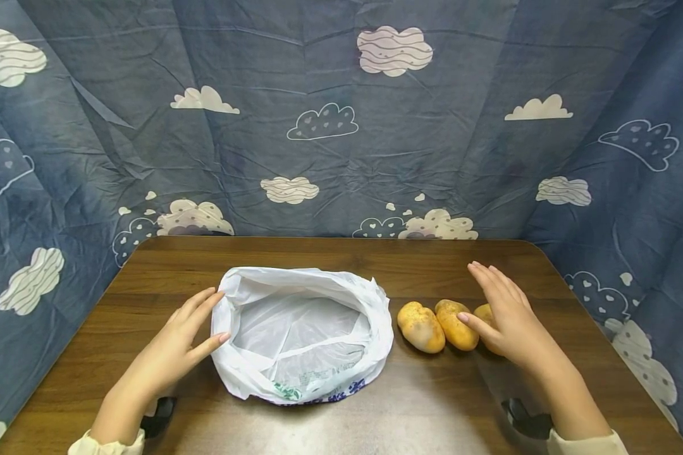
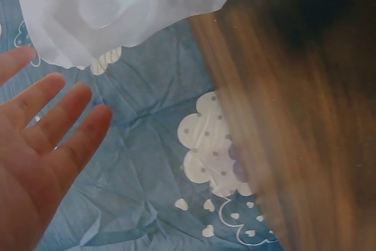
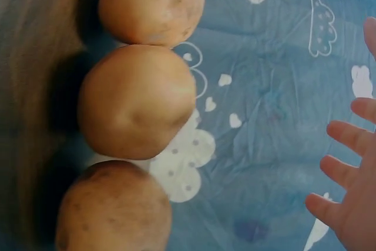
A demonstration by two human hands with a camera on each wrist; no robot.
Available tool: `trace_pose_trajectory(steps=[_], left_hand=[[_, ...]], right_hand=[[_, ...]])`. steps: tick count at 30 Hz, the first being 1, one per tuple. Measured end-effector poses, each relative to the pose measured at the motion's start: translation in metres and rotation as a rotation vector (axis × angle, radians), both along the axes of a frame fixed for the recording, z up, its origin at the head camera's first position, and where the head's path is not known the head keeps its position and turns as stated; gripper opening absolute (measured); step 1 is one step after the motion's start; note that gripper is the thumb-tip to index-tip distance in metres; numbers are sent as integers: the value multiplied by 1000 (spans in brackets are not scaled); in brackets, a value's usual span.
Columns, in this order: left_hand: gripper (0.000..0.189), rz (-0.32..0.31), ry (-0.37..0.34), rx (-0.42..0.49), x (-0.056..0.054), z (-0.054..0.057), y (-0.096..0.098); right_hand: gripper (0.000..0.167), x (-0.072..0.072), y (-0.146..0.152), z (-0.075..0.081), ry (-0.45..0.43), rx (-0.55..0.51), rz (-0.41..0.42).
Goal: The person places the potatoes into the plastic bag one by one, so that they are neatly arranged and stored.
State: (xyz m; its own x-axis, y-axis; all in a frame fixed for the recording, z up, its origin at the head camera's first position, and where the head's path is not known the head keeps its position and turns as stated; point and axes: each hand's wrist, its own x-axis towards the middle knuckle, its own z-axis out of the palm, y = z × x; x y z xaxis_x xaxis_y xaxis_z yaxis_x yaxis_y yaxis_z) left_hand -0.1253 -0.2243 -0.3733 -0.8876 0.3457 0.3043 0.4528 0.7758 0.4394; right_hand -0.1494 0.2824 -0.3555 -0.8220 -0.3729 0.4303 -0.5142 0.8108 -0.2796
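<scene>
White crumpled bag (image 1: 304,319), gaping; yellowish speckled potatoes (image 1: 456,331); left hand (image 1: 176,340), right hand (image 1: 508,321) spread wide.

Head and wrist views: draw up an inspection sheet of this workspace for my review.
Surface: dark-brown wood-grain table, glare near the front.
Job's things: open white plastic bag with green and blue print; three yellow-brown oval potatoes in a row to its right.
Clutter: nothing seen.
Hands: left hand at the bag's left rim, contact unclear; right hand by the potatoes, holding nothing.
Cables: nothing seen.
Surroundings: dark-blue cloth backdrop with pale cloud prints, behind the table and on both sides.
</scene>
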Motion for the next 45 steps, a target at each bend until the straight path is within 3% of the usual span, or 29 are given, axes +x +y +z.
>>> trace_pose_trajectory(steps=[8, 17, 25, 31, 45], left_hand=[[64, -2, 1, 6, 1, -12, -4], [68, -18, 81, 36, 1, -21, -4], [72, -13, 101, 90, 2, -25, -3], [74, -3, 133, 103, 1, -27, -3], [73, 2, 97, 122, 2, -30, -2]], right_hand=[[74, 4, 17, -16, -38, -69, -62], [70, 6, 38, -35, -58, -134, -90], [71, 7, 51, -50, -174, -230, -137], [73, 7, 56, -61, -211, -265, -176], [67, 10, 68, -79, -290, -365, -207]])
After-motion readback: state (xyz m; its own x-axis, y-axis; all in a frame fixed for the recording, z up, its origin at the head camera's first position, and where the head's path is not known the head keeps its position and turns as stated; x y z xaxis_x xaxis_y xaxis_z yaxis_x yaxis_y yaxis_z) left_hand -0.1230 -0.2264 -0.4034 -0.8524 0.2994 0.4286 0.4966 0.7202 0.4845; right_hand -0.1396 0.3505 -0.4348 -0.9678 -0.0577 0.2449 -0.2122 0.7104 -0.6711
